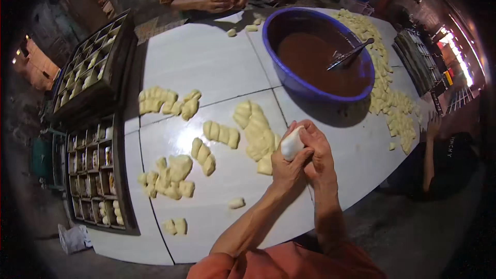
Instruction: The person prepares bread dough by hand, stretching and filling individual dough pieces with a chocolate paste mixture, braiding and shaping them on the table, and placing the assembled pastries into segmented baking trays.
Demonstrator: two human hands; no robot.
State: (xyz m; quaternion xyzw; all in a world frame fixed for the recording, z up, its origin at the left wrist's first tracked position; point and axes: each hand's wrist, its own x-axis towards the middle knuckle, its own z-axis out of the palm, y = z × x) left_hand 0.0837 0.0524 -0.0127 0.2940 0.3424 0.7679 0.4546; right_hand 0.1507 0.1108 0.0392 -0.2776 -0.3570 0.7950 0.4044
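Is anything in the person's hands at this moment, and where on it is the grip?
Yes: a pale dough piece, pinched between both hands. The left hand cups its lower end and the right hand wraps its right side; its upper left surface stays exposed.

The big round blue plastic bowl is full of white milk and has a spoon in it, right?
Not quite. The big round blue plastic bowl holds a smooth brown, chocolate-looking filling, not white milk, as the head view shows. A metal spoon does rest in it.
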